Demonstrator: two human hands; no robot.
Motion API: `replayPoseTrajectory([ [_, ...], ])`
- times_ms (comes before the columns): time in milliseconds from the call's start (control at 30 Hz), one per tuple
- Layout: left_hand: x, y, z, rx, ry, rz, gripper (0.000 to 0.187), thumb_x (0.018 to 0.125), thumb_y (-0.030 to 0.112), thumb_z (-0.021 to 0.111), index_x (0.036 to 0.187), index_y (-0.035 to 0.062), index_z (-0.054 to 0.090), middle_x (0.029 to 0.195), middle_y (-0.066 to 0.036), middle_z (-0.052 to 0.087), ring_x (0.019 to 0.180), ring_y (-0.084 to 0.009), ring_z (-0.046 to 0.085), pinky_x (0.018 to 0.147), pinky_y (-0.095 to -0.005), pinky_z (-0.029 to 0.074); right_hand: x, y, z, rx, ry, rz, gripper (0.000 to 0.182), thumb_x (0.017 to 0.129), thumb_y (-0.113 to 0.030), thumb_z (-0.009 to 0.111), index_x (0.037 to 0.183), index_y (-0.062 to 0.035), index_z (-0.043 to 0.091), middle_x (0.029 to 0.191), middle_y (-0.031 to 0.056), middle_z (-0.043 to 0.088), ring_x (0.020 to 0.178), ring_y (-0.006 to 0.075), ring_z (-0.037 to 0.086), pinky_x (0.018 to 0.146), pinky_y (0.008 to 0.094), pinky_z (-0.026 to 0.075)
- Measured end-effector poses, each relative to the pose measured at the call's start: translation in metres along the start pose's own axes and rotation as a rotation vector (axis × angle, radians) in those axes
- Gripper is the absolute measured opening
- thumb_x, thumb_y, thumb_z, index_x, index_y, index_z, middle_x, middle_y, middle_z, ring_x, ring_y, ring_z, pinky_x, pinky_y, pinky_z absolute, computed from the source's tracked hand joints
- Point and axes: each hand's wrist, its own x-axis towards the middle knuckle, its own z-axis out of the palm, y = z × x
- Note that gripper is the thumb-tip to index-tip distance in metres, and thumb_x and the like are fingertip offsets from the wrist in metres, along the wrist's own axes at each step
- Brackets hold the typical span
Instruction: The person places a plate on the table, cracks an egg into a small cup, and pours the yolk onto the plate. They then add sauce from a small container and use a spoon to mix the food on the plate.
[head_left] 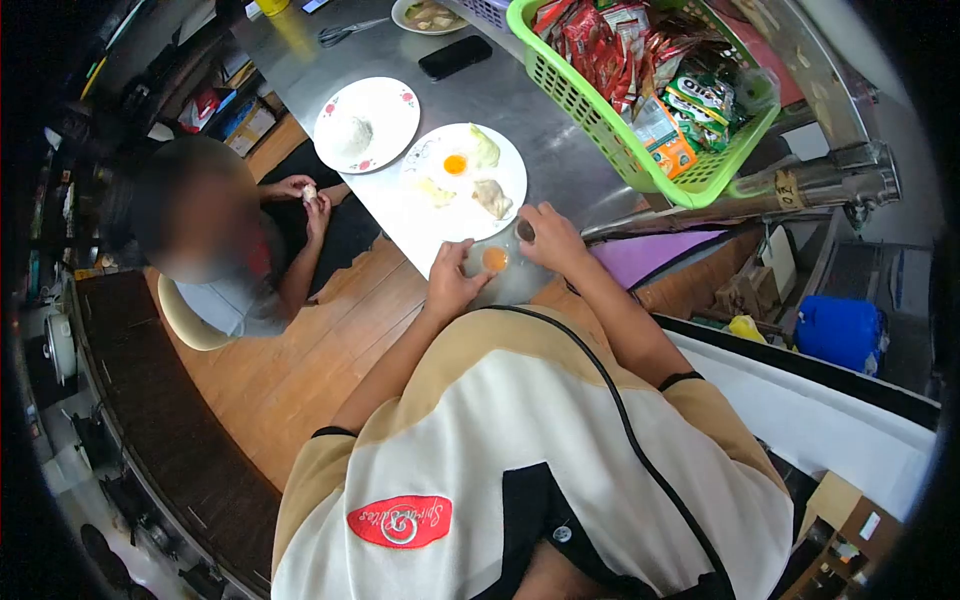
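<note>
Near the table's front edge is a small clear container with something orange in it. My left hand is at its left side, fingers curved and apart from the thumb. My right hand, on the other side, has its fingers closed round a small dark round thing that I cannot make out. Just beyond my hands lies a white plate bearing an orange-yellow sauce dish, pale green leaf and light-coloured food pieces. A second, floral-rimmed plate holds white rice.
A seated person at the left holds a small pale item. On the steel table are a phone, scissors, a soup bowl and a green basket of packets. Below at right stands a blue container.
</note>
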Motion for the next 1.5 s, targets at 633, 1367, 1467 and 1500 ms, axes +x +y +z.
replayPoseTrajectory([
  [633,-0.01,-0.02,0.003,-0.681,0.087,-0.113,0.045,0.091,-0.004,0.072,0.136,-0.0013,0.064,0.104,-0.003,0.071,0.093,-0.0081,0.063,0.083,-0.0253,0.053,0.019,-0.082,0.031,0.23,-0.034,-0.214,0.036,0.073,-0.021,0.082,0.09,0.0065,0.066,0.082,0.0308,0.069,0.082,0.047,0.07,0.074,0.0493,0.058],
  [1367,0.001,-0.011,-0.004,-0.865,0.083,-0.033,0.041,0.092,-0.008,0.067,0.133,-0.0009,0.066,0.103,0.004,0.066,0.089,-0.0054,0.056,0.079,-0.0212,0.048,0.022,-0.105,0.003,0.277,-0.128,-0.148,0.037,0.077,-0.024,0.08,0.09,0.0092,0.069,0.085,0.0323,0.069,0.086,0.046,0.07,0.078,0.0496,0.057],
  [1467,-0.003,-0.002,-0.013,-0.903,0.018,-0.138,0.041,0.092,-0.009,0.067,0.131,0.0001,0.067,0.101,0.004,0.065,0.088,-0.0038,0.055,0.077,-0.0197,0.047,0.023,-0.101,0.006,0.292,-0.076,-0.212,0.038,0.075,-0.026,0.083,0.08,0.009,0.068,0.077,0.0304,0.068,0.075,0.0435,0.071,0.07,0.0464,0.057],
  [1500,-0.004,-0.004,-0.013,-0.905,0.017,-0.136,0.041,0.092,-0.009,0.067,0.131,0.0001,0.067,0.101,0.004,0.065,0.088,-0.0038,0.055,0.077,-0.0197,0.047,0.023,-0.098,0.009,0.29,-0.075,-0.211,0.038,0.075,-0.026,0.083,0.08,0.009,0.068,0.077,0.0304,0.068,0.075,0.0435,0.071,0.07,0.0464,0.057],
])
